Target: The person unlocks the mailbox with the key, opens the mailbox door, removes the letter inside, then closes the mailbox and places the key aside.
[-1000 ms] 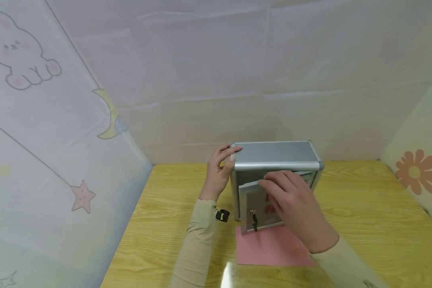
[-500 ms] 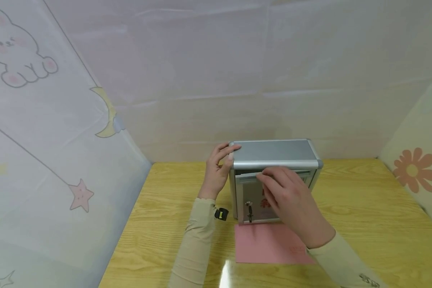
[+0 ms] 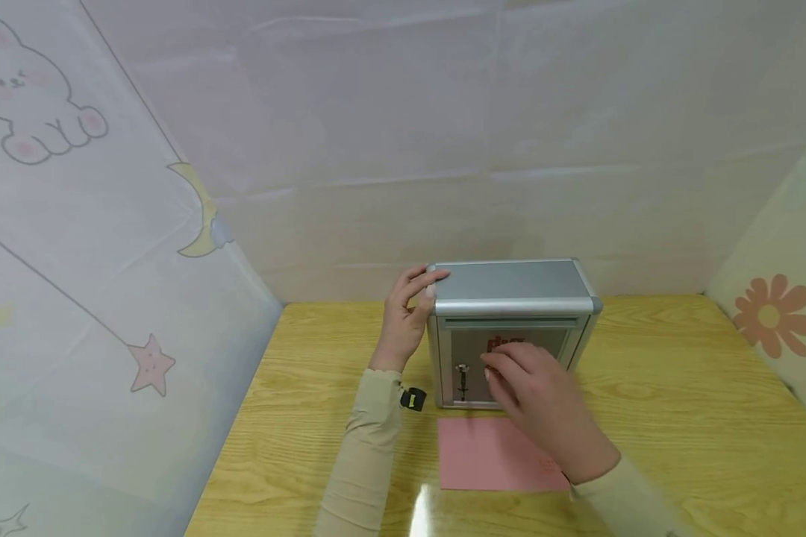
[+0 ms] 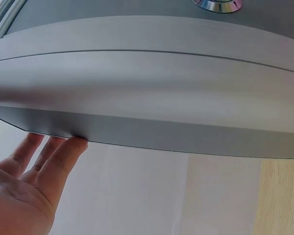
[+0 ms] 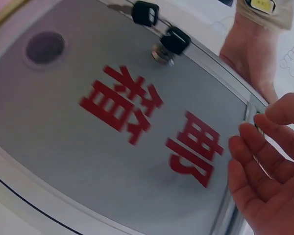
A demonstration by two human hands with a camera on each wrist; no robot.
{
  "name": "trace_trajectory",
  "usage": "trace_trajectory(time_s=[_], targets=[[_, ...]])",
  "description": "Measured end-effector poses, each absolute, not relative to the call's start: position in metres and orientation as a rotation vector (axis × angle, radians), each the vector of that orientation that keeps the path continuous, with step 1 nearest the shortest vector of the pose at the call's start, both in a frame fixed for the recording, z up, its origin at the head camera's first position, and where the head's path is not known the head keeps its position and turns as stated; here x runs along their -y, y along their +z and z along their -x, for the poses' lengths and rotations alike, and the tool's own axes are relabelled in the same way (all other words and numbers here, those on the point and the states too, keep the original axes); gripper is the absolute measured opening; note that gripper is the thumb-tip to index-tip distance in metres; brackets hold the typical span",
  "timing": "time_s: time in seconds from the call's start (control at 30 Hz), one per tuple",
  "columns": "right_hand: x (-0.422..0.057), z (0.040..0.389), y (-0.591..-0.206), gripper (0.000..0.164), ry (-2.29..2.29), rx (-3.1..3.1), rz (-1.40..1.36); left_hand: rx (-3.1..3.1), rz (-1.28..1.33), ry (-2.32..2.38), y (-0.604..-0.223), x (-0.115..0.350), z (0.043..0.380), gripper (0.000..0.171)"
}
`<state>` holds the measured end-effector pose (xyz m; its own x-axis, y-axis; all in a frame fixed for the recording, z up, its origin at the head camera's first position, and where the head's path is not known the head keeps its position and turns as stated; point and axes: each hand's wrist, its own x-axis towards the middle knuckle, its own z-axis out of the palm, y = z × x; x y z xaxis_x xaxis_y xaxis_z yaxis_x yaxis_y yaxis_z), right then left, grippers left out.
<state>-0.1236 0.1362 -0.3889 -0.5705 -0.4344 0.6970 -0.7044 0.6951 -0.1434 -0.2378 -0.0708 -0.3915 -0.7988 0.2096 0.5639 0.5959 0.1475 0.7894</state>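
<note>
A silver-grey metal mailbox (image 3: 510,282) stands on the table, its front door (image 3: 473,347) flush in the frame. Red characters (image 5: 122,105) mark the door, and keys (image 5: 175,40) hang from its lock (image 3: 462,368) at the left. My left hand (image 3: 403,321) holds the upper left corner, with a finger over the top and the thumb at the front edge. In the left wrist view its fingers (image 4: 59,166) meet the box's edge. My right hand (image 3: 544,403) is in front of the door, fingers loosely bent and holding nothing.
A flat pink paper (image 3: 490,455) with red print lies on the wooden table (image 3: 678,418) before the mailbox, partly covered by the right hand and sleeve. Pale cloth walls (image 3: 389,134) with cartoon prints rise behind and at both sides.
The mailbox door has swung from ajar to closed under the right hand. That hand has let go of the door's top edge and moved down. The left hand has stayed at the corner.
</note>
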Motion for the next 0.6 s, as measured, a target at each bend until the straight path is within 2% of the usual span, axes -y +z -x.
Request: trace_trajectory(time_s=[0.1,0.6], targets=[[-0.133,0.123,-0.4,0.017,0.549,2.332,-0.822,2.11,0.775,-1.692,-0.392,0.071,0.238,0.049],[-0.111,0.125,-0.445,0.025,0.67,2.636,-0.579,2.1,0.779,-1.684,-0.393,0.07,0.239,0.051]])
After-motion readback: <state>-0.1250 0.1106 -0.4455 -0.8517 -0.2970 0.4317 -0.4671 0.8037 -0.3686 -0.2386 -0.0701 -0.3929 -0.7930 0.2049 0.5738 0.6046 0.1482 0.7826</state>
